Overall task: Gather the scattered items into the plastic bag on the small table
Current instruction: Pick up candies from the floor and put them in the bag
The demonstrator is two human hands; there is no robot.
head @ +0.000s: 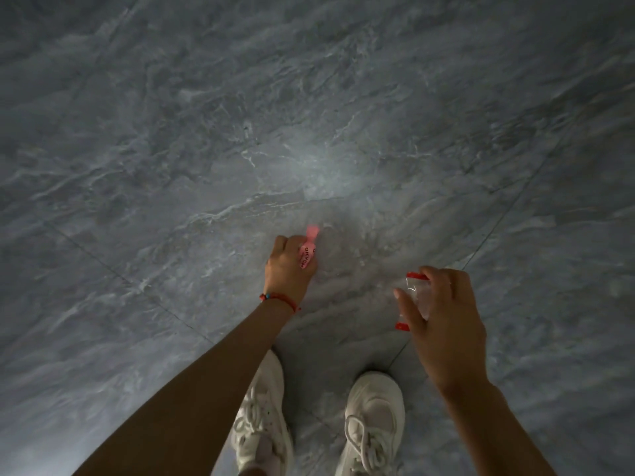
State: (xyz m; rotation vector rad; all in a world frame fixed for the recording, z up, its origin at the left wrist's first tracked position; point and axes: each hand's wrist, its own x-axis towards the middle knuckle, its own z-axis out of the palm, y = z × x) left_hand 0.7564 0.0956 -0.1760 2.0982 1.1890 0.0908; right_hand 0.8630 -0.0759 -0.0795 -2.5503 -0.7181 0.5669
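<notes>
My left hand (287, 269) reaches down toward the floor and grips a small pink wrapped item (308, 249) with dark lettering on it. One twisted end of the wrapper sticks out beyond my fingers. My right hand (443, 314) holds a small clear plastic bag (417, 297) with a red strip along its mouth, pinched between thumb and fingers. The bag hangs a little to the right of the pink item and above the floor. The small table is out of view.
Grey marbled floor tiles (309, 115) fill the whole view, with thin grout lines crossing them. My two white laced sneakers (372, 424) stand at the bottom centre. A red string bracelet (278, 298) circles my left wrist.
</notes>
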